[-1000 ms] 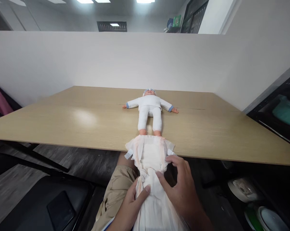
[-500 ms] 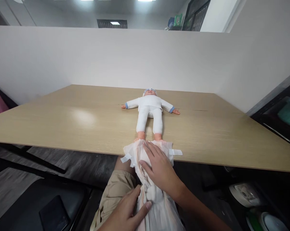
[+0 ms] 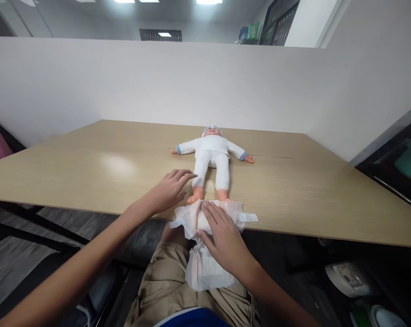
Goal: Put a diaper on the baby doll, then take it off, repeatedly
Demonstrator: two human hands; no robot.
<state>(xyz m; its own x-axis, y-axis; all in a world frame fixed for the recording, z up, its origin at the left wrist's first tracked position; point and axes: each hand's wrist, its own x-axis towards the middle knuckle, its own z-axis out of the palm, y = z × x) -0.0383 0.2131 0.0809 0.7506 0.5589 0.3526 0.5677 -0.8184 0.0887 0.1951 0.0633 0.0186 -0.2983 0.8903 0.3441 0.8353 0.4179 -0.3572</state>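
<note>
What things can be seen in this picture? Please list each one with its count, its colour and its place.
doll: 1, white suit with blue cuffs, lying face up at the middle of the table
diaper: 1, white, opened, over the near table edge and hanging to the lap
table: 1, light wood, across the view
partition wall: 1, white, behind the table
shelf: 1, dark, far right
bowls: blurred, white and green, low right
shorts: 1, khaki, bottom
left hand: open, beside the doll's leg
right hand: flat on the diaper
</note>
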